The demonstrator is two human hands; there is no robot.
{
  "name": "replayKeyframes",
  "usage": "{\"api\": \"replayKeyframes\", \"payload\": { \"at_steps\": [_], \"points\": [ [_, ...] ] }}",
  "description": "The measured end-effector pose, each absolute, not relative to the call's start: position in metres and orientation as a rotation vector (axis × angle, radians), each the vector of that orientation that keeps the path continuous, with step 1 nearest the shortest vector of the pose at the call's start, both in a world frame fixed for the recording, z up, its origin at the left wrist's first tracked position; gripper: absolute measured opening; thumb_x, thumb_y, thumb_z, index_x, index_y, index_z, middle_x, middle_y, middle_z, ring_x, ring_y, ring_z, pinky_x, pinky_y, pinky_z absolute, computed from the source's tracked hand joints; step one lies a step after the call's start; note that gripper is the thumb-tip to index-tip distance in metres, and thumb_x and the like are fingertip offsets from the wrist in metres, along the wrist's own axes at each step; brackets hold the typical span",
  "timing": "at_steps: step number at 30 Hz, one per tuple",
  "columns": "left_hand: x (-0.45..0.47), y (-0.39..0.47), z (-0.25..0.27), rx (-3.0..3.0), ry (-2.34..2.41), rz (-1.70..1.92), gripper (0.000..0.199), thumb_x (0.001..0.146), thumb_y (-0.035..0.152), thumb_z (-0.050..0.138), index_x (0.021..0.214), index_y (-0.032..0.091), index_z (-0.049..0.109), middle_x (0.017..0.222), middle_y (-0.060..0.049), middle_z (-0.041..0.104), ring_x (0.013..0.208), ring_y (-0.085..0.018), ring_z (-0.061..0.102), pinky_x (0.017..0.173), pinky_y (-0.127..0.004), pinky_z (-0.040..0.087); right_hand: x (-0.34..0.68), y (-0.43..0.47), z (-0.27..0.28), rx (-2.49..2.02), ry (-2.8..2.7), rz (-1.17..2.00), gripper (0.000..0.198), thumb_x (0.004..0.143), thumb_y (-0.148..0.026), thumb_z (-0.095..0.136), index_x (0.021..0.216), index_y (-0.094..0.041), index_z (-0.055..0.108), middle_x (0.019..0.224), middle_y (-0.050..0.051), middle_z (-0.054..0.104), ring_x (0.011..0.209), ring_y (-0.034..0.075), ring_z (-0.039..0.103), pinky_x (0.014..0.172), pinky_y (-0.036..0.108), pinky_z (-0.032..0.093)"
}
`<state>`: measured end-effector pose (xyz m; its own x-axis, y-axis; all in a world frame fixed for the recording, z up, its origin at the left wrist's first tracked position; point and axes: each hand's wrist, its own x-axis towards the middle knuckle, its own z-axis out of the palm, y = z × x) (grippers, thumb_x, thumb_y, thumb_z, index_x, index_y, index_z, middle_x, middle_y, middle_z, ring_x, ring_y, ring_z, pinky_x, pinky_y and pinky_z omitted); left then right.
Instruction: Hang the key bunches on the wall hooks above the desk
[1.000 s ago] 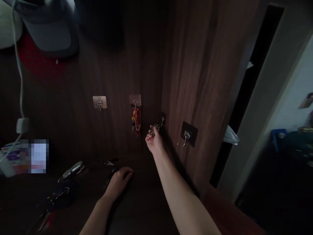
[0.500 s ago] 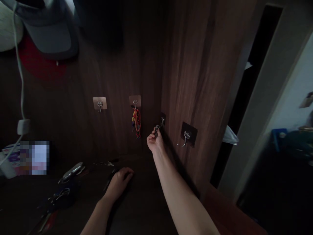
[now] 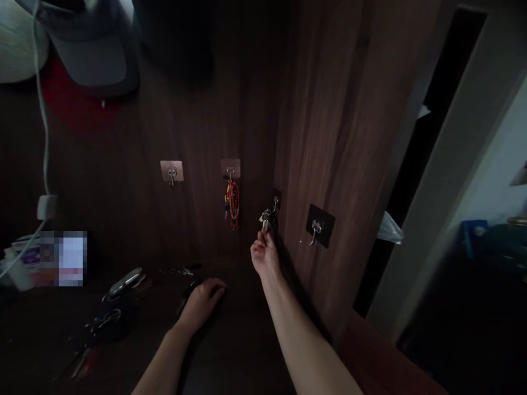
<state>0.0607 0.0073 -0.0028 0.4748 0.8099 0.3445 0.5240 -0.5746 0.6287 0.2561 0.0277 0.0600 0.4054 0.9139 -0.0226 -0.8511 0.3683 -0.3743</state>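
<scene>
Up and right of the right hand's (image 3: 265, 258) fingers (image 3: 257, 248), pinched on keys (image 3: 265, 224), juts a hook (image 3: 276, 201); lower left, the left hand (image 3: 201, 299) rests half-curled, grip hidden.

No legible text, labels, numbers or signs; pixelated patch (image 3: 63, 258) below white cord block (image 3: 46, 207) reads as nothing.

Both hands (image 3: 201, 304) are bare, as are the smooth, slender forearms (image 3: 296, 334).

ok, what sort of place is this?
Likely a storage nook in a home, possibly near an entrance. Stick-on hooks line the dark wood panels, a red corded bundle hangs from one, and a grey cap sits at upper left.
</scene>
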Motion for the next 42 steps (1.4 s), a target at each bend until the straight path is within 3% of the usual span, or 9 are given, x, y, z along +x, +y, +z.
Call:
{"api": "replayKeyframes", "payload": {
  "at_steps": [6, 11, 16, 35, 42],
  "points": [
    [0.061, 0.006, 0.000, 2.290, 1.100, 0.867, 0.020, 0.081, 0.029, 0.044, 0.085, 0.022, 0.063, 0.092, -0.002, 0.068, 0.088, -0.017, 0.062, 0.083, -0.026, 0.044, 0.238, 0.013, 0.031, -0.642, -0.294, 1.101, 0.003, 0.071, -0.021, 0.060, 0.073, -0.020, 0.060, 0.056, -0.006, 0.057, 0.042, 0.002, 0.044, 0.039, 0.013, 0.033],
    [0.061, 0.005, 0.001, 2.277, 1.093, 0.878, 0.021, 0.082, 0.031, 0.044, 0.086, 0.022, 0.063, 0.091, -0.001, 0.069, 0.086, -0.017, 0.062, 0.081, -0.026, 0.044, 0.222, 0.001, 0.009, -1.099, -0.853, 1.092, 0.013, 0.069, -0.028, 0.058, 0.071, -0.016, 0.062, 0.058, -0.003, 0.060, 0.040, 0.004, 0.045, 0.038, 0.016, 0.028],
    [0.061, 0.005, 0.001, 2.286, 1.090, 0.863, 0.019, 0.082, 0.026, 0.045, 0.087, 0.022, 0.063, 0.093, -0.002, 0.069, 0.089, -0.017, 0.062, 0.082, -0.025, 0.044, 0.221, -0.005, -0.007, -1.182, -1.299, 0.859, 0.017, 0.072, -0.031, 0.054, 0.066, -0.016, 0.060, 0.054, -0.003, 0.057, 0.042, 0.007, 0.048, 0.043, 0.019, 0.033],
    [0.057, 0.003, 0.004, 2.321, 1.070, 0.941, 0.019, 0.082, 0.020, 0.047, 0.090, 0.022, 0.063, 0.093, -0.001, 0.068, 0.088, -0.015, 0.062, 0.080, -0.023, 0.044, 0.223, -0.001, -0.012, -1.148, -1.192, 0.833, 0.030, 0.070, -0.047, 0.057, 0.072, -0.017, 0.060, 0.053, -0.002, 0.057, 0.043, 0.010, 0.049, 0.042, 0.021, 0.034],
    [0.032, 0.019, 0.007, 2.166, 1.638, 1.197, 0.023, 0.084, 0.023, 0.046, 0.100, 0.021, 0.062, 0.106, -0.005, 0.065, 0.103, -0.020, 0.056, 0.091, -0.033, 0.042, 0.223, -0.003, -0.009, -1.162, -1.189, 0.837, 0.033, 0.067, -0.050, 0.058, 0.070, -0.017, 0.060, 0.052, -0.001, 0.057, 0.042, 0.010, 0.048, 0.041, 0.021, 0.034]
  ]
}}
